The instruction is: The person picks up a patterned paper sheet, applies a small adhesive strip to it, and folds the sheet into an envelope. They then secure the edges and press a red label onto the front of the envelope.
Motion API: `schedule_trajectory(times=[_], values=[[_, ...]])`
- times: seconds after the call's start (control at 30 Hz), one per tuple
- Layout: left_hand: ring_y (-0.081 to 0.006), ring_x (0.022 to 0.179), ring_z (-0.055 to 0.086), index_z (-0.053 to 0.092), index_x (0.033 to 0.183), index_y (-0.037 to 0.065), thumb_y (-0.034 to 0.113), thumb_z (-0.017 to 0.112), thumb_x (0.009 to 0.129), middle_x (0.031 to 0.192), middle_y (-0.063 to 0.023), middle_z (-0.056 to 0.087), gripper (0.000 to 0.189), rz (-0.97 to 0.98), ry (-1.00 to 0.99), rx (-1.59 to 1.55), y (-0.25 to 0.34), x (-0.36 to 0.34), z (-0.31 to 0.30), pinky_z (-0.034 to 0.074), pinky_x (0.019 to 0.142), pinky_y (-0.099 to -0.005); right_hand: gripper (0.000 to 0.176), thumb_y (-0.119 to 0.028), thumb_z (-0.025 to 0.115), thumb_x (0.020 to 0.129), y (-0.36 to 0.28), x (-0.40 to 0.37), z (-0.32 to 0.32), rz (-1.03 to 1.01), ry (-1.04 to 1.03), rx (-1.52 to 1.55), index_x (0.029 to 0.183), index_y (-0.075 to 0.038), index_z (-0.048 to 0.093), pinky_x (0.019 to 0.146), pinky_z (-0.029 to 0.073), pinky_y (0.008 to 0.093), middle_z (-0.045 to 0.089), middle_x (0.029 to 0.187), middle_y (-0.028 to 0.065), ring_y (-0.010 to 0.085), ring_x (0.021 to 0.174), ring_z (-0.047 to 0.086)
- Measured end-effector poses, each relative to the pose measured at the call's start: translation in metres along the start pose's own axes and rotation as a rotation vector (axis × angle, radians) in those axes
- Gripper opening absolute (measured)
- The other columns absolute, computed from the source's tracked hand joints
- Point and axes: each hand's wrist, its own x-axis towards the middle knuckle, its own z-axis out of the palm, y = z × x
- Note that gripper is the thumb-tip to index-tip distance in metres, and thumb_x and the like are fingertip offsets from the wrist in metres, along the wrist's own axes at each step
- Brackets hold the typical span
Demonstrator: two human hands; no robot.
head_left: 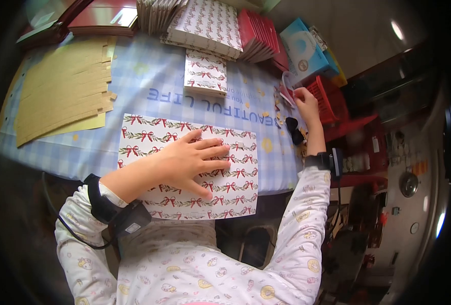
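Note:
My left hand (197, 158) lies flat with its fingers spread on a flat, white paper piece (230, 201) printed with red bows and green garlands. That piece rests at the table's front edge and overhangs it slightly. Off to the right, my right hand (307, 105) has its fingertips pinched together by a clear and whitish curved item (287, 90). What exactly the fingers hold is too small to make out. Dark small objects (294, 131) lie on the table just below this hand.
A blue checked tablecloth (144, 66) covers the table. Brown paper strips (63, 91) lie at left. Bow-printed stacks (210, 25), a smaller bow-printed stack (205, 71) and red folded pieces (258, 35) stand behind. A blue box (304, 51) and a red basket (319, 96) are at right.

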Motion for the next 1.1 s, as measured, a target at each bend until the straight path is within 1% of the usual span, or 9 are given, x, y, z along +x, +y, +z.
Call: schedule_trajectory(times=[0.13,0.27,0.47,0.67,0.77,0.87,0.93,0.97,1.1], values=[[-0.0211,0.121,0.023,0.038,0.120,0.021,0.056,0.048,0.068,0.129,-0.0061,0.030,0.063,-0.020,-0.039,-0.019,0.001,0.000,-0.003,0.013,0.098,-0.0452,0.020,-0.006,0.056,0.065,0.020,0.028,0.010,-0.002,-0.147,-0.104,0.085,-0.003,0.057,0.068,0.044,0.0284,0.059,0.078,0.0124,0.0199,0.074,0.058],[-0.0212,0.122,0.021,0.037,0.121,0.022,0.057,0.048,0.068,0.129,-0.0063,0.029,0.064,-0.013,-0.045,-0.029,-0.001,0.000,-0.001,0.012,0.098,-0.0450,0.030,-0.006,0.061,0.063,-0.001,0.037,0.006,0.361,-0.351,0.023,0.092,-0.001,0.055,0.064,0.045,0.0257,0.059,0.082,0.0084,0.0156,0.074,0.056],[-0.0209,0.121,0.023,0.039,0.118,0.019,0.055,0.049,0.067,0.128,-0.0070,0.031,0.064,-0.001,-0.003,-0.049,0.000,-0.001,0.000,0.013,0.099,-0.0436,0.031,-0.007,0.063,0.062,0.022,0.049,0.012,0.329,-0.411,-0.086,0.091,0.003,0.055,0.060,0.044,0.0240,0.059,0.080,0.0092,0.0137,0.071,0.055],[-0.0215,0.121,0.023,0.037,0.120,0.020,0.056,0.048,0.068,0.129,-0.0071,0.029,0.065,0.005,-0.031,-0.044,0.000,0.000,-0.002,0.013,0.098,-0.0446,0.019,-0.012,0.058,0.070,0.060,0.049,0.020,0.070,-0.216,0.041,0.085,0.000,0.056,0.053,0.044,0.0251,0.058,0.067,0.0069,0.0117,0.060,0.055],[-0.0216,0.120,0.024,0.040,0.118,0.018,0.055,0.050,0.066,0.127,-0.0079,0.032,0.064,0.013,0.013,-0.034,0.000,-0.001,0.001,0.015,0.097,-0.0446,0.017,-0.016,0.055,0.075,0.044,0.044,0.012,0.202,-0.169,0.248,0.082,-0.001,0.052,0.043,0.039,0.0215,0.056,0.065,0.0043,0.0090,0.050,0.050],[-0.0217,0.120,0.024,0.040,0.118,0.017,0.055,0.050,0.067,0.126,-0.0076,0.032,0.064,0.017,0.013,-0.037,0.000,-0.001,0.001,0.015,0.097,-0.0448,0.017,-0.019,0.051,0.080,0.015,0.039,0.003,0.335,0.103,0.431,0.083,-0.002,0.048,0.035,0.032,0.0186,0.054,0.066,0.0032,0.0066,0.042,0.042],[-0.0218,0.120,0.024,0.040,0.118,0.018,0.055,0.050,0.066,0.126,-0.0074,0.032,0.064,0.018,0.022,-0.042,-0.001,-0.001,0.002,0.015,0.097,-0.0450,0.017,-0.018,0.049,0.082,-0.002,0.036,-0.006,-0.012,0.248,0.499,0.090,-0.003,0.046,0.035,0.033,0.0164,0.056,0.075,0.0056,0.0070,0.041,0.043],[-0.0218,0.120,0.024,0.040,0.117,0.018,0.054,0.050,0.066,0.126,-0.0072,0.032,0.064,0.017,0.030,-0.048,-0.001,-0.001,0.002,0.015,0.097,-0.0451,0.014,-0.016,0.049,0.082,-0.025,0.027,-0.010,-0.076,0.259,0.457,0.088,-0.003,0.048,0.043,0.042,0.0174,0.056,0.081,0.0082,0.0090,0.050,0.051],[-0.0219,0.121,0.023,0.038,0.120,0.020,0.057,0.049,0.067,0.129,-0.0071,0.029,0.065,0.011,-0.047,-0.036,0.001,0.000,-0.003,0.013,0.098,-0.0459,0.016,-0.012,0.055,0.077,-0.090,-0.028,0.006,-0.540,0.188,0.483,0.088,0.000,0.055,0.069,0.045,0.0229,0.055,0.093,0.0121,0.0159,0.086,0.055]])
